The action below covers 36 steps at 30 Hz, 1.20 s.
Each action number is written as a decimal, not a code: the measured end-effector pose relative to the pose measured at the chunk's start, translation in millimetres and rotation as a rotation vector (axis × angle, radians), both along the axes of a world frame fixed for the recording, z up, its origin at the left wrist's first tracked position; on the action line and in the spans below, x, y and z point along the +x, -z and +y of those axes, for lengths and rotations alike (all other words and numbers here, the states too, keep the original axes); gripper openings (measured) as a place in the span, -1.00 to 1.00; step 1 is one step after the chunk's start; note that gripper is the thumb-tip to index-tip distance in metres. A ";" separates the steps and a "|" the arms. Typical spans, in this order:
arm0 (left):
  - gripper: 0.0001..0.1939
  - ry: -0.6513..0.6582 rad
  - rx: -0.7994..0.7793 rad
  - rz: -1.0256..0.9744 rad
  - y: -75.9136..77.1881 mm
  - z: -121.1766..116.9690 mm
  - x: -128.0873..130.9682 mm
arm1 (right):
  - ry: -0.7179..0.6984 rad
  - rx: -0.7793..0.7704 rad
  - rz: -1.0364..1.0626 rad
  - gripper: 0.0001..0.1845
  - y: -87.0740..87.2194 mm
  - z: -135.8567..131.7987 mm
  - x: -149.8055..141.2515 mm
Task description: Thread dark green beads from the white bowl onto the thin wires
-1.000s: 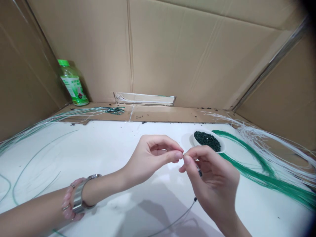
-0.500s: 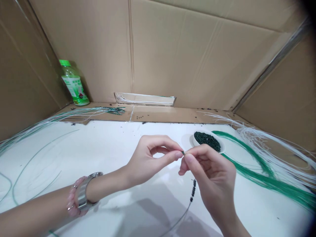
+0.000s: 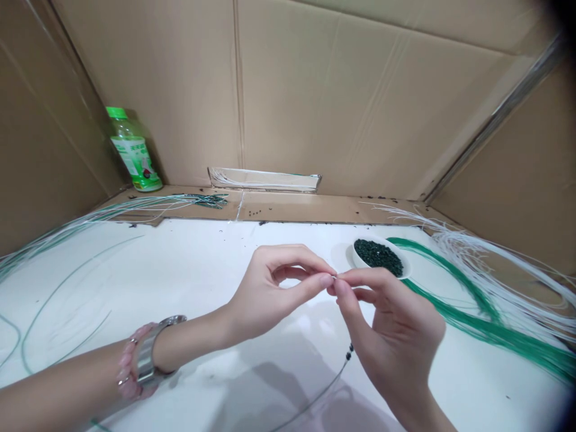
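My left hand [image 3: 270, 294] is closed in a pinch, thumb against forefinger, its tips almost meeting those of my right hand [image 3: 391, 330]. The right thumb and forefinger are pinched together too. A tiny pale bit of string shows between the two sets of fingertips; most of it is hidden. Below my right hand hangs a thin beaded string [image 3: 349, 353] with small dark beads, its bare grey-green tail [image 3: 315, 401] curving down to the lower edge. Just behind my right hand stands a white bowl [image 3: 407, 264] holding dark green beads [image 3: 377, 255].
Green strings [image 3: 486, 330] and white strings [image 3: 486, 252] lie at the right. Beaded strands [image 3: 204, 200] and long loose strings [image 3: 67, 231] are at the left. A green-capped bottle [image 3: 135, 157] stands in the back left corner. Cardboard walls [image 3: 315, 90] surround the white table [image 3: 189, 258].
The dark bead visible at the fingertips half a second ago is now hidden. More of the hanging beads showed then; the right hand has since shifted slightly right and covers most of them.
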<state>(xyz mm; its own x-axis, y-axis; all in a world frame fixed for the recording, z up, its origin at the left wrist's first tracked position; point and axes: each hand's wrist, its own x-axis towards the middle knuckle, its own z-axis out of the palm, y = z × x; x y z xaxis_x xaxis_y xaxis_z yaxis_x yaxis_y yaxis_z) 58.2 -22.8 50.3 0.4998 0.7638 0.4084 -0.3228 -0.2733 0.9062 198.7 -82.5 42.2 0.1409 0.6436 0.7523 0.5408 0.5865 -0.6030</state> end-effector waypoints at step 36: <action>-0.90 -0.202 0.588 0.191 3.2 10.7 -3.2 | 0.248 0.212 -0.517 -0.82 -7.8 3.6 6.1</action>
<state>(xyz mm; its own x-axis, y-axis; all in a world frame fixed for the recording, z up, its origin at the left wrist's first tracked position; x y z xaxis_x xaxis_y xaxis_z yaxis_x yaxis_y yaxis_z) 55.0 -12.0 47.1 0.4750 0.5265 0.7051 -0.0613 -0.7796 0.6233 204.8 -78.9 50.0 -0.1501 0.4673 0.8713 0.8681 0.4841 -0.1101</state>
